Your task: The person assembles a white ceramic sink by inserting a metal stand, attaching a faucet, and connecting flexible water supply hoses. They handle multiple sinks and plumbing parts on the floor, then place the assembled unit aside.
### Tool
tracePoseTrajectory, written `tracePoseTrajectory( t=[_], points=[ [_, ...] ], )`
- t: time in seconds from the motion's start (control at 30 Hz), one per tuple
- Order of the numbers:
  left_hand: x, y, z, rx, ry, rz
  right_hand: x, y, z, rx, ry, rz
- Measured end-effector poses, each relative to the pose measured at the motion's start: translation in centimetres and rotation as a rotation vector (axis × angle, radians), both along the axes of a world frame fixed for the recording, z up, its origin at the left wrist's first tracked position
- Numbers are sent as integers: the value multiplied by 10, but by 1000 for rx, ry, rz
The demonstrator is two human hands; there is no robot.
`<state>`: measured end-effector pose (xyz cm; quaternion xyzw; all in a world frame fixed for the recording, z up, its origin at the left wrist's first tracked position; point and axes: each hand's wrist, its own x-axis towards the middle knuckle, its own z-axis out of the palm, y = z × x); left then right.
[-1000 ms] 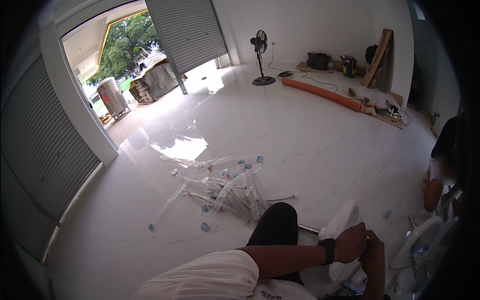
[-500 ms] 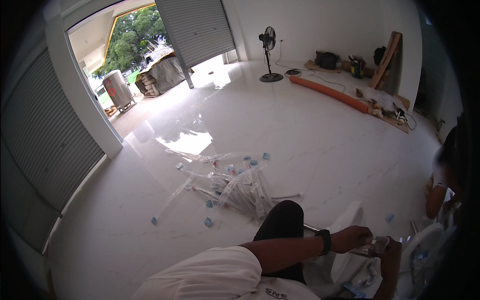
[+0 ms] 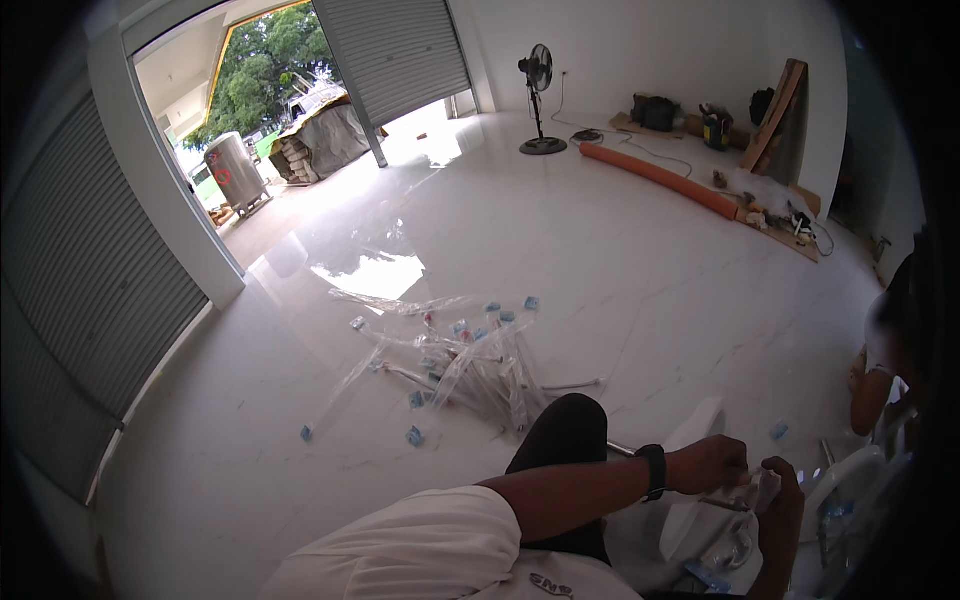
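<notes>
Low on the right, my left hand (image 3: 706,466), with a black watch on the wrist, has its fingers pinched at a small transparent plastic packet. My right hand (image 3: 783,492) curls round the other side of this plastic packet (image 3: 766,487); what is inside cannot be made out. Just below the hands lies a metal tube (image 3: 722,504). Beside them are a white curved, basin-like piece (image 3: 690,520) and a second white rounded piece (image 3: 848,478). A bent chrome pipe (image 3: 733,548) rests under my hands, partly hidden.
Slender metal hoses in transparent sleeves (image 3: 480,375) with blue tags lie piled ahead on the glossy white floor. Another person (image 3: 885,360) sits at the right edge. Farther off are a standing fan (image 3: 538,95), an orange roll (image 3: 655,182) and a half-raised shutter (image 3: 395,50).
My left hand has shifted slightly down, and the fingers of both hands have moved on the plastic packet. The view has tilted slightly; the hose pile appears unchanged.
</notes>
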<state>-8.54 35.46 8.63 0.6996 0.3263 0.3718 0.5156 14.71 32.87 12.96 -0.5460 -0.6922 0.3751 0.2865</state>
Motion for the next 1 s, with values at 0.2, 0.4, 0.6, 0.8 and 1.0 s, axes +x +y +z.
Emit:
tracePoseTrajectory(
  t=[0.2,0.4,0.6,0.8,1.0],
  points=[
    [6,6,6,-76,-113,-83,-7,-3,-2,264,-27,-38],
    [35,0,-15,-173,-175,-54,-10,-2,12,-13,146,-179],
    [28,-4,-24,129,34,80,-1,2,-5,36,124,-170],
    [9,-9,-3,14,-66,46,3,-3,-18,528,-112,-82],
    [3,-8,16,93,-34,83,2,-9,-19,762,-298,-81]
  ],
)
